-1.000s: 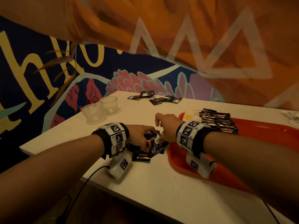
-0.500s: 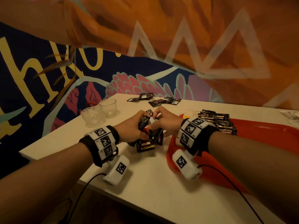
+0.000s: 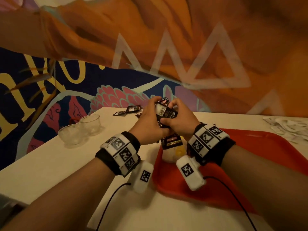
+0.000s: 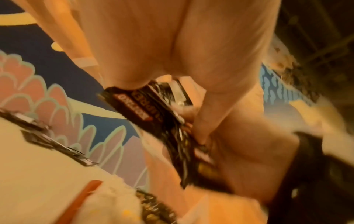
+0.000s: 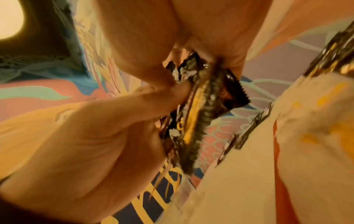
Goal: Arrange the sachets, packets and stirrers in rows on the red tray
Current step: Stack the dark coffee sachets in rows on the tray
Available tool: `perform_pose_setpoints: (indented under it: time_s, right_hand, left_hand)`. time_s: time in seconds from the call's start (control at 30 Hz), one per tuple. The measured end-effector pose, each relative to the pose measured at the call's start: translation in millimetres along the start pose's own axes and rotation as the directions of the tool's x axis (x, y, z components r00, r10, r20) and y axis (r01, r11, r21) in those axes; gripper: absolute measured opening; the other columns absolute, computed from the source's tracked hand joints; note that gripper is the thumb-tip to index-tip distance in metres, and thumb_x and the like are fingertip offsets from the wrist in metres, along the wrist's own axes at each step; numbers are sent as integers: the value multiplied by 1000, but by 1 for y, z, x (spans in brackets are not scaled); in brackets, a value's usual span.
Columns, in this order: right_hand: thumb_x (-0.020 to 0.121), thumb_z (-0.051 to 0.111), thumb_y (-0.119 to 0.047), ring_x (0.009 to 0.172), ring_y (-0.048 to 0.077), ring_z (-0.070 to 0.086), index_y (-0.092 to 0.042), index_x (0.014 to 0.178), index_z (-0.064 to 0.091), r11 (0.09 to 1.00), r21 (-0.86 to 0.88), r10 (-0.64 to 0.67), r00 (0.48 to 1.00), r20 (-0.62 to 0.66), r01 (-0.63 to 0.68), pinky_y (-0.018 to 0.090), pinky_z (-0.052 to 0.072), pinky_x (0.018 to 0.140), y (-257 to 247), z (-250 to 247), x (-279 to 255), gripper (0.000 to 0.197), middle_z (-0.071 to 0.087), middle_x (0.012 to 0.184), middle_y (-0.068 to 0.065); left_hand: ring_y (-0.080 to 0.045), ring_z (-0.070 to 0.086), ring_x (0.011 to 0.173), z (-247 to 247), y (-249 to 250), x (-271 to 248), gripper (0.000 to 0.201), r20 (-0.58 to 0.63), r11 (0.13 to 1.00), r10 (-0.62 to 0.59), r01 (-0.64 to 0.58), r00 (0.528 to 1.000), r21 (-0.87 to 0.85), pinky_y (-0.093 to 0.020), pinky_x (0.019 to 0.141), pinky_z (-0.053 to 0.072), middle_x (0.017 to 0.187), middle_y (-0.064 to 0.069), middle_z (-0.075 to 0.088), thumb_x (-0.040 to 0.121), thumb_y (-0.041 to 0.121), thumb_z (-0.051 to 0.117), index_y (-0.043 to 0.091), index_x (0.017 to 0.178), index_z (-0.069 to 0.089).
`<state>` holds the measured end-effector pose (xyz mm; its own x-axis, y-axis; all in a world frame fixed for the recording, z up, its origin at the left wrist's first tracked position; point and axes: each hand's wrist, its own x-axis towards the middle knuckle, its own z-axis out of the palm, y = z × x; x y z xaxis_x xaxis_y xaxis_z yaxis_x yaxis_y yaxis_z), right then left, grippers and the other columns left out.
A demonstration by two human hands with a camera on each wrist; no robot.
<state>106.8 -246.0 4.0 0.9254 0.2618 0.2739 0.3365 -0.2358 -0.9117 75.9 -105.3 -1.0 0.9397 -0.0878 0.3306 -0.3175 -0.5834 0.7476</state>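
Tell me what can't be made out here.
- How many dark sachets the left hand and right hand hold: fingers cover the bundle in the head view, blur in both wrist views.
- Red tray: its far rows are hidden behind the right wrist.
- Stirrers: none identifiable.

Café-like room, painted mural wall (image 3: 116,95), white table (image 3: 50,157), red serving tray (image 3: 266,147), plastic cups (image 3: 90,121)

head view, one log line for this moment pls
left hand + right hand: grip dark sachets | lifted over red tray edge | unplaced
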Motion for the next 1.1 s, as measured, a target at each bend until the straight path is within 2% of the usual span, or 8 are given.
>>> perform_pose_setpoints:
  time_s: [0.17,0.27,0.33,0.57,0.73,0.83,0.97,1.1]
  right_hand:
    - [81,73,-1,93,28,68,-36,87,44,995,41,-84,995,-61,87,48,59,77,5,-55,-5,46,65,107,3]
    - [81,71,3,97,29,68,-37,92,44,989,94,-106,993,-42,110,53,58,81,4,-74,-10,49,63,116,9]
    - [83,68,6,95,24,68,-35,103,42,989,58,-137,990,-12,138,47,60,79,5,-81,-15,53,60,118,9]
    - [85,56,3,93,8,63,-26,126,37,946,-168,-286,957,-36,276,26,55,77,24,-91,-22,53,56,115,-3]
    - [76,51,-22,125,18,40,-27,134,45,833,-429,-399,916,-28,350,44,40,106,28,-94,-26,59,41,133,0]
    - [76,68,-48,146,19,16,-39,141,38,716,-529,-430,884,181,457,52,27,116,13,-107,-37,72,18,156,-6]
    - [48,81,-74,146,17,-31,-54,147,15,477,-724,-170,860,481,499,49,-3,117,-3,-102,-50,121,-24,160,-14]
    - [49,87,-64,148,23,-20,-49,146,18,373,-806,-86,882,464,460,52,8,120,10,-90,-48,120,-19,161,-6]
  left_hand:
    - [-30,64,113,11,24,16,97,41,861,-115,120,993,-495,-50,95,54,131,-12,55,59,35,93,38,140,39]
    - [-34,68,105,31,30,21,63,326,460,-73,322,943,-827,-47,89,57,123,-20,64,73,30,80,14,131,62]
    - [-33,70,101,48,34,20,39,446,309,6,422,895,-852,-47,93,56,112,-18,70,83,27,70,7,116,73]
    - [-31,71,86,83,42,31,34,373,354,-69,372,925,-858,-44,75,60,102,-18,70,87,9,58,5,120,63]
    - [-28,72,84,87,40,27,32,294,349,-72,300,953,-888,-40,71,60,99,-15,72,90,11,55,7,122,62]
    - [-30,73,85,86,32,21,35,285,340,-67,290,956,-895,-39,66,60,101,-16,73,91,10,54,7,125,61]
    - [-31,73,83,89,26,13,35,314,346,-34,306,949,-887,-38,65,60,97,-20,71,83,6,57,4,117,63]
    - [-29,68,79,92,21,10,27,405,340,-27,389,914,-856,-38,67,58,91,-19,66,78,7,65,4,105,67]
